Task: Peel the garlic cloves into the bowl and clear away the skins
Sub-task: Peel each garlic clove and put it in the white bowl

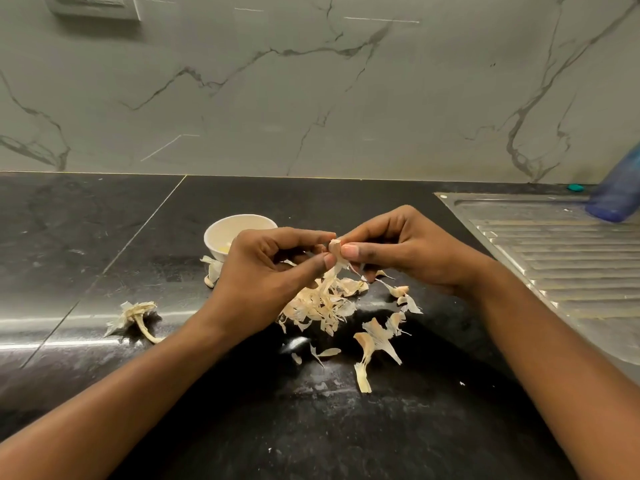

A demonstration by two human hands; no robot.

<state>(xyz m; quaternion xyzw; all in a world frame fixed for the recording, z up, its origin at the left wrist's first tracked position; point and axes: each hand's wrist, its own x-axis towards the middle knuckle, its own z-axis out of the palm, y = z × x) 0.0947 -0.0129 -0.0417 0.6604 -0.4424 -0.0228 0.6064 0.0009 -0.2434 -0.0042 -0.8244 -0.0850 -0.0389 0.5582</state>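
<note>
Two hands pinching one garlic clove (pixel 335 247) above the skins (pixel 320 304), left hand (pixel 273 271), right hand (pixel 398 247), white bowl (pixel 239 233) behind, black desk (pixel 346 427).

the left hand (pixel 263 271) and right hand (pixel 405 251) are bare, with short pale fingernails (pixel 349 251); the left forearm (pixel 121 393) and right forearm (pixel 554 358) are bare, uncovered to the near edge.

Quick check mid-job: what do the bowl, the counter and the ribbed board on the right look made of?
Bowl: white, smooth, faintly glossy; ceramic or plastic, cannot tell which.
Counter: dark polished stone, probably granite, going by its mottling, glare streaks and a slab seam.
Ribbed board: brushed steel, going by its grey metallic sheen and pressed ridges.
</note>
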